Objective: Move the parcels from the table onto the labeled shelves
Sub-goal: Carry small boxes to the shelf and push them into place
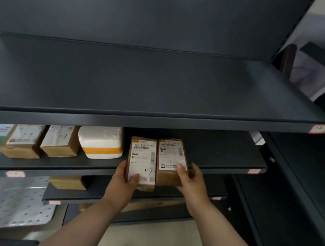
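Head view shows, at lower centre of the frame, two small brown cardboard parcels side by side at the front edge of the middle shelf (223,166): the left hand (125,181) clasps the left parcel (142,162) with thumb on its label, the right hand (190,178) clasps the right parcel (171,160) likewise. Both look light, stiff-walled and easy to grip by their near ends or long sides, though taped faces may be slick. Left of them sit three more: two brown boxes (24,140) (60,140) and one white foam box (101,141).
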